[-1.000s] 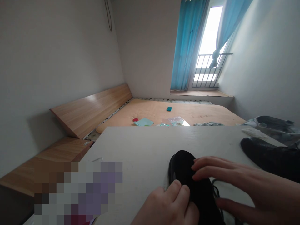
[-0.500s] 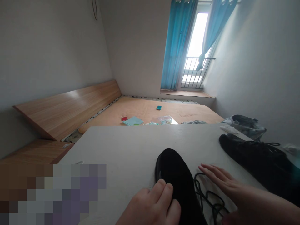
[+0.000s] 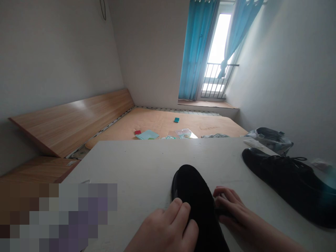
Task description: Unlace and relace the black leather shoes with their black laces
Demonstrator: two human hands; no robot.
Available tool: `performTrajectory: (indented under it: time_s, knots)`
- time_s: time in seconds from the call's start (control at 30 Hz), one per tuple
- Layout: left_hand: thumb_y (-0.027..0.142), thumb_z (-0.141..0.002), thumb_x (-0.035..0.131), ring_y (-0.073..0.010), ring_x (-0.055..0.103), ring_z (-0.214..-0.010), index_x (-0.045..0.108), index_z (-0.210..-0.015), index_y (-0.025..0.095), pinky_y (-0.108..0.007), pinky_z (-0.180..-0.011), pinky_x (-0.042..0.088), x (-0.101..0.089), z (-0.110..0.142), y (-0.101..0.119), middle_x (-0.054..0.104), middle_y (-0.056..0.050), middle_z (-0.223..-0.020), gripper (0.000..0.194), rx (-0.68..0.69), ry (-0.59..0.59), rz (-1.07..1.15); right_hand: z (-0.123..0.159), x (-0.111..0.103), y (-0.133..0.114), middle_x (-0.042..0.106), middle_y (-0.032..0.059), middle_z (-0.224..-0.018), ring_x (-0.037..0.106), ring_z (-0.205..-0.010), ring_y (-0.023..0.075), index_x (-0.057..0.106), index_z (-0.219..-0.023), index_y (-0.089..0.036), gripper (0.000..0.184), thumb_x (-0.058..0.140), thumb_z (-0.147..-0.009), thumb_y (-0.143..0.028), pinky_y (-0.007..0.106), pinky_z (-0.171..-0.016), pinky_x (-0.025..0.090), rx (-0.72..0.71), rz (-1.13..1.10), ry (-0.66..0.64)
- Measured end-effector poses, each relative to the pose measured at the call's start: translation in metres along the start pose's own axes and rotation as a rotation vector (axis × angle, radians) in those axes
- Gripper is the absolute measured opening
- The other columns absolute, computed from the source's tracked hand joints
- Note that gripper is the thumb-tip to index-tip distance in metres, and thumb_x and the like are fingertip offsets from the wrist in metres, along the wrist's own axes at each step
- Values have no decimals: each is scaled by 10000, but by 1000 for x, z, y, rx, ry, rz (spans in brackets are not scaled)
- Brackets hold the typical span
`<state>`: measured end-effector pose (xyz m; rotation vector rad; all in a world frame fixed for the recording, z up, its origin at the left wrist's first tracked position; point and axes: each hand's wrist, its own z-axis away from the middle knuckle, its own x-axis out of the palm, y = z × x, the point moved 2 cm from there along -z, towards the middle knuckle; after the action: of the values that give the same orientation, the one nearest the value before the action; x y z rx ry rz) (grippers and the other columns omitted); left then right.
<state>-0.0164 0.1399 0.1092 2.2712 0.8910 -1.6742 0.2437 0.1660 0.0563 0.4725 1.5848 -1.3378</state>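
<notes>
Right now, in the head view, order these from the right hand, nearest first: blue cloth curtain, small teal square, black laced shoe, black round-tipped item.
From the right hand:
1. Black round-tipped item, immediately left.
2. Black laced shoe, to the right.
3. Small teal square, ahead on the bed.
4. Blue cloth curtain, at the window.

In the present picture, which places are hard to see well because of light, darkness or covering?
Head view: the window is washed out to white; head view: a glare spot sits on the wooden headboard; head view: the black shoe-shaped item loses nearly all surface detail; head view: a pixelated patch covers the lower left.
</notes>
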Motion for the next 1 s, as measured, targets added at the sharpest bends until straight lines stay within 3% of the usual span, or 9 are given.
performTrajectory:
  time_s: [0.1,0.2,0.3,0.43,0.6,0.67,0.77,0.87,1.0]
  knots:
    - [149,-913,507,-239,641,-1005,576,-974,172,-235,-563,547,-3,-1,0,680,-90,-1086,95,0,-4,10,0,0,1,523,112,-1309,442,-1288,263,580,-1115,-226,271,439,-953,-390,446,-1088,378,-23,-136,75]
    - [148,-905,517,-245,643,-1010,581,-961,169,-239,-561,552,-5,-2,1,684,-95,-1074,88,3,-14,13,-3,-11,1,627,70,-901,626,-890,226,540,-1057,-212,324,422,-952,-495,432,-875,528,79,-461,208]
    - [122,-903,496,-254,641,-1016,585,-957,164,-251,-566,559,-5,-3,0,676,-109,-1101,112,4,-17,22,-3,-34,-7,443,-38,-591,495,-541,136,527,-846,-215,350,503,-899,-560,378,-689,557,96,-783,322]
    - [102,-909,473,-272,638,-1019,587,-966,155,-266,-559,565,-3,-3,0,674,-122,-1103,139,6,-25,44,3,-76,-27,338,-77,-520,403,-457,103,605,-883,-252,311,634,-815,-554,398,-714,568,37,-978,414]
    - [114,-922,462,-276,623,-1046,581,-996,154,-278,-589,578,-5,-2,0,670,-128,-1127,147,-3,-80,58,5,-120,-78,610,-4,-702,540,-548,136,655,-982,-295,279,690,-791,-496,276,-540,519,-42,-604,318]
    - [132,-929,466,-274,623,-1051,582,-1008,158,-282,-604,583,-6,-2,0,670,-125,-1127,143,-10,-92,56,-3,-123,-106,652,8,-747,600,-663,162,678,-908,-261,173,651,-841,-418,246,-565,496,-71,-307,102]
    - [157,-934,478,-271,638,-1017,581,-1015,161,-292,-611,588,-7,-2,2,676,-125,-1118,132,-15,-96,42,-20,-113,-141,695,-11,-882,627,-768,165,671,-1025,-290,176,576,-897,-363,252,-653,481,-189,-3,-209]
    - [158,-936,472,-266,655,-972,580,-993,164,-296,-592,591,-8,-3,2,682,-131,-1106,122,-24,-80,21,-39,-99,-158,679,-5,-959,614,-861,176,594,-1137,-292,240,545,-901,-290,267,-707,460,-187,66,-175]
    - [155,-906,527,-265,667,-905,577,-923,183,-297,-535,586,-5,-5,2,693,-100,-1027,60,-24,-111,40,-54,-92,-160,643,-12,-908,575,-806,140,553,-1132,-265,220,528,-914,-250,241,-674,450,-187,-98,-122]
